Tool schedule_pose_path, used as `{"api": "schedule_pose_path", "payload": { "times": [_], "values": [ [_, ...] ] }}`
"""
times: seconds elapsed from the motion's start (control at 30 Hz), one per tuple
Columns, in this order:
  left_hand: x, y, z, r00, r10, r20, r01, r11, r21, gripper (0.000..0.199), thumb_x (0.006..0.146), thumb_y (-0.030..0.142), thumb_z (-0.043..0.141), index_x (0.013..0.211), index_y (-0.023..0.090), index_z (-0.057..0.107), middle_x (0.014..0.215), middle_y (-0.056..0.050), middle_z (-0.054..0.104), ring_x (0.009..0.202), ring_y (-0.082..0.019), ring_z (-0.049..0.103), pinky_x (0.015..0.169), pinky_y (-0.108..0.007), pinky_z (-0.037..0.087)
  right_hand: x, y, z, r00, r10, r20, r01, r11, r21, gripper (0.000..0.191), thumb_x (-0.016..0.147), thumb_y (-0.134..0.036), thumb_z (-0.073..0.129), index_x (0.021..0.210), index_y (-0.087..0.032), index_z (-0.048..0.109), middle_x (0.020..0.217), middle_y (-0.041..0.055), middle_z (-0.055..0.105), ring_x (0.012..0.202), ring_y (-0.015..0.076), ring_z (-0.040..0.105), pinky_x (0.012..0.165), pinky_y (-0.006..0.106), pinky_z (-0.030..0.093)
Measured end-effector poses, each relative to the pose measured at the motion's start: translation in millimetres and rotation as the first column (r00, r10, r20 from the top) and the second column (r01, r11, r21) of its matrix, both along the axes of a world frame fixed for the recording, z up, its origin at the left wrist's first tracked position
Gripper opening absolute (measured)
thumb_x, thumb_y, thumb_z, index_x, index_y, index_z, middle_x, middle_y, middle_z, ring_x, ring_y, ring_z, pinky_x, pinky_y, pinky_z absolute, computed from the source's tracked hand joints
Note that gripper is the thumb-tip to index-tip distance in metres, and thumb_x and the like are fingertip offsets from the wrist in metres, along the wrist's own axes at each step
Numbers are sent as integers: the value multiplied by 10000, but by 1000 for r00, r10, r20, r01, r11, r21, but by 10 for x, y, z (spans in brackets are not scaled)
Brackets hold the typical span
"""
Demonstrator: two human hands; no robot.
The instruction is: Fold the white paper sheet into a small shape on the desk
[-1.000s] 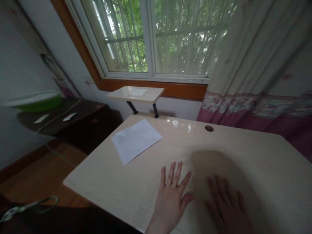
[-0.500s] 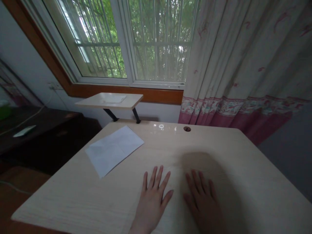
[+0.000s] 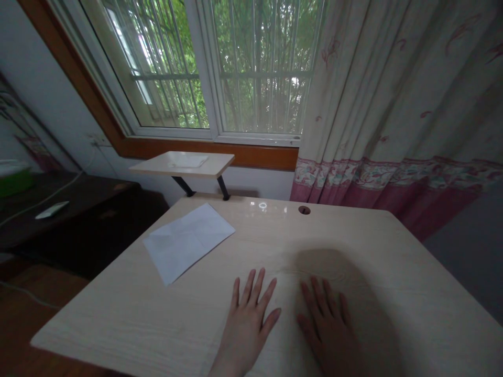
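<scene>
My left hand (image 3: 247, 322) lies palm down on the pale wooden desk (image 3: 181, 324), fingers spread, with nothing in it. To its right my right hand (image 3: 328, 324) also rests flat on the desk, fingers apart, inside a dark shadow. The two hands do not touch. Beyond my left hand, toward the far left of the desktop, is a sheet of white paper (image 3: 189, 242) with a faint crease, apart from both hands.
A small raised shelf (image 3: 220, 164) on black supports holds a white item (image 3: 187, 160). A cable hole (image 3: 304, 210) sits near the desk's back edge. Behind are a barred window and a curtain (image 3: 353, 178). At left, a dark table (image 3: 113, 191) bears a flat pale object (image 3: 52, 210).
The view has shifted slightly, so the desk and paper appear a little farther right. Both hands stay flat in the same places on the desk.
</scene>
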State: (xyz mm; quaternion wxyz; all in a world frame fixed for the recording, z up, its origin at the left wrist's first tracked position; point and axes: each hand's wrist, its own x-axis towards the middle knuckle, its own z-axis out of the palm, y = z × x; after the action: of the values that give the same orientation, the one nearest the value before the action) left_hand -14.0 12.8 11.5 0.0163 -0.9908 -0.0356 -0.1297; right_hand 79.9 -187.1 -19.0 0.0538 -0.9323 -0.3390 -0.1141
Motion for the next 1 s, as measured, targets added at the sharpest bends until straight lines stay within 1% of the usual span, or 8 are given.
{"api": "schedule_pose_path", "payload": {
  "times": [0.2, 0.3, 0.37, 0.47, 0.6, 0.73, 0.87, 1.0],
  "values": [
    [-2, 3, 27, 999, -17, -52, 14, 998, -63, 556, 997, 464, 395, 1506, 349, 200, 1559, -54, 244, 1412, -328, 293, 1060, -627, 340, 65, -18, -194, 997, 18, 74, -16, 999, -32, 608, 921, -591, 302, 1413, -274, 467, 1505, 68, 362, 1363, 378, 346, 1047, 661, 269],
    [-13, 92, 82, 994, -52, -98, 39, 990, -135, 509, 987, 449, 432, 1470, 338, 317, 1540, -46, 297, 1392, -309, 341, 1073, -594, 356, 188, -30, -339, 986, 55, 154, -55, 998, -4, 616, 894, -602, 336, 1334, -242, 575, 1432, 104, 475, 1269, 411, 467, 1002, 664, 335],
    [-3, 224, 138, 995, -47, -90, 30, 981, -190, 463, 986, 423, 440, 1435, 316, 391, 1524, -37, 341, 1376, -269, 380, 1099, -524, 361, 321, 22, -370, 961, 134, 244, -148, 988, 39, 555, 911, -513, 336, 1262, -205, 636, 1319, 146, 584, 1174, 411, 554, 969, 663, 367],
    [72, 536, 237, 997, 69, -34, -75, 974, -212, 439, 966, 350, 480, 1399, 281, 447, 1518, -39, 363, 1380, -250, 375, 1124, -465, 341, 554, 276, -265, 908, 295, 297, -335, 938, 91, 433, 928, -351, 352, 1235, -241, 638, 1281, 96, 623, 1122, 345, 602, 955, 593, 414],
    [261, 1055, 349, 955, 295, -24, -296, 946, -131, 409, 925, 266, 506, 1326, 185, 525, 1410, -113, 505, 1331, -281, 436, 1108, -457, 351, 782, 903, -1, 877, 423, 229, -466, 865, 188, 379, 932, -223, 386, 1224, -205, 628, 1255, 88, 644, 1094, 262, 623, 942, 440, 463],
    [400, 1442, 365, 936, 352, -24, -353, 931, -96, 444, 880, 201, 518, 1322, 157, 524, 1413, -123, 497, 1351, -306, 399, 1113, -456, 330, 866, 1414, 67, 850, 498, 168, -526, 806, 271, 387, 944, -191, 374, 1262, -188, 596, 1327, 83, 593, 1198, 247, 556, 1048, 454, 387],
    [428, 1559, 268, 921, 388, -30, -389, 918, -70, 558, 850, 229, 564, 1386, 125, 451, 1468, -157, 421, 1388, -352, 325, 1131, -507, 274, 939, 1516, -60, 839, 522, 155, -544, 788, 289, 412, 950, -219, 368, 1312, -152, 552, 1332, 93, 587, 1202, 227, 561, 1030, 422, 428],
    [412, 1532, 164, 910, 413, -43, -414, 909, -46, 468, 907, 202, 485, 1369, 132, 471, 1436, -148, 468, 1335, -331, 419, 1099, -485, 339, 1000, 1480, -180, 839, 525, 144, -542, 781, 311, 420, 942, -223, 358, 1298, -150, 570, 1302, 95, 609, 1188, 232, 576, 1015, 422, 452]
  ]
}}
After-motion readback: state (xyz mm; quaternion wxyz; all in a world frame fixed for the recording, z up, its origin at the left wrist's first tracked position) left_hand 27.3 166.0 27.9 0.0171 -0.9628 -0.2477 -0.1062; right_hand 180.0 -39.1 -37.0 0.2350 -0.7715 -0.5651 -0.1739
